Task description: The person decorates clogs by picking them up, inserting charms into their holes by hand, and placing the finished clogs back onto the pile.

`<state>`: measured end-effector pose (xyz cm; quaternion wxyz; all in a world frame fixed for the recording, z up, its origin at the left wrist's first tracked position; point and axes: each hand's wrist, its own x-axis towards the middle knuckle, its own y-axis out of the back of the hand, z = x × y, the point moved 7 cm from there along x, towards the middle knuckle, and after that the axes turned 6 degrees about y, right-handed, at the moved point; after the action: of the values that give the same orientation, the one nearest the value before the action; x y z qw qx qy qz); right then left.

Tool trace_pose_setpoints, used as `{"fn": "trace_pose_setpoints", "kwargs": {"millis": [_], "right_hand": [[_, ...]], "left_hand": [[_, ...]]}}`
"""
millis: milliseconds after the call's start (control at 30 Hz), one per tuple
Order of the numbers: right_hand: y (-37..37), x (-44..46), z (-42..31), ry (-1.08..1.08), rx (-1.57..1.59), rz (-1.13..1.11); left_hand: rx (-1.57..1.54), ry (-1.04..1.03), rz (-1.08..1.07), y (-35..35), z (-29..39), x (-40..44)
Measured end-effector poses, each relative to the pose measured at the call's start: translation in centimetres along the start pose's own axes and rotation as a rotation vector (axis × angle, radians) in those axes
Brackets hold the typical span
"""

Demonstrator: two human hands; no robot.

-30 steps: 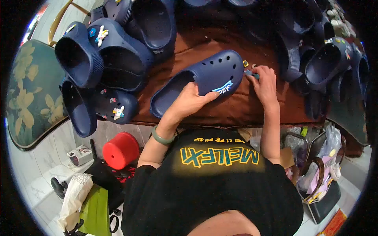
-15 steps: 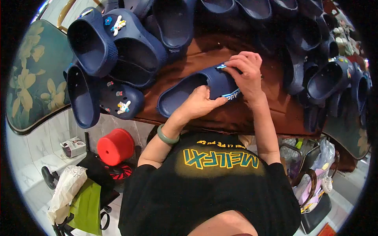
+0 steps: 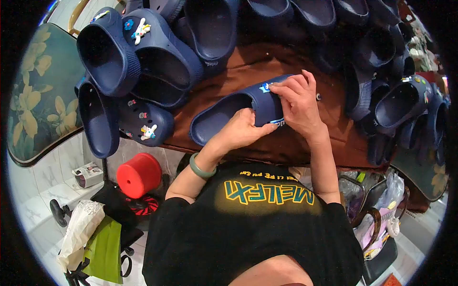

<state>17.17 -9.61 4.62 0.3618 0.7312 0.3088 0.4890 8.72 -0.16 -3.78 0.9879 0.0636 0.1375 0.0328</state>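
A dark blue clog (image 3: 210, 119) lies tilted on the brown cloth, its heel end toward the left. My left hand (image 3: 243, 128), with a green bangle on the wrist, grips the clog's near side, fingers inside the opening and thumb outside. Beside that thumb is a blue-and-white lettered charm (image 3: 279, 122), partly covered. My right hand (image 3: 298, 102) bends over the clog's upper, thumb and fingertips pinched at a small blue-and-white shoe charm (image 3: 265, 87). The hand hides much of the toe.
Several blue clogs (image 3: 107, 57) are piled at the left, some bearing rabbit charms (image 3: 149, 131). More clogs (image 3: 403, 102) crowd the back and right. Brown cloth (image 3: 334, 138) covers the table. A red stool (image 3: 139, 175) and green bag (image 3: 105, 250) are below left.
My right hand has shifted slightly downward on the clog, and the blue-and-white charm at its fingertips shows more. My left hand keeps its hold, nearly unmoved.
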Motion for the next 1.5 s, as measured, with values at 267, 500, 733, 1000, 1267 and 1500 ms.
{"fn": "trace_pose_setpoints", "kwargs": {"millis": [267, 500, 733, 1000, 1267, 1500], "right_hand": [[-0.4, -0.6, -0.3, -0.006, -0.054, 0.076], [0.2, -2.3, 0.1, -0.077, -0.047, 0.172], [2.4, -9.3, 8.9, -0.477, -0.312, 0.241], [1.3, -12.8, 10.6, -0.727, 0.087, 0.241], [1.9, -7.6, 6.1, -0.507, 0.362, 0.444], [1.3, -3.4, 4.3, -0.183, -0.022, 0.33]], "left_hand": [[-0.1, 0.089, -0.136, -0.8, -1.4, 0.3], [-0.104, 0.07, -0.114, -0.4, 1.0, -0.1], [-0.133, 0.039, -0.097, -0.3, 0.6, 0.1], [-0.225, 0.049, -0.129, -0.4, 1.1, -0.1], [-0.207, 0.02, -0.125, -0.5, 0.5, 0.1], [-0.163, 0.053, -0.139, -0.5, 0.2, 0.2]]}}
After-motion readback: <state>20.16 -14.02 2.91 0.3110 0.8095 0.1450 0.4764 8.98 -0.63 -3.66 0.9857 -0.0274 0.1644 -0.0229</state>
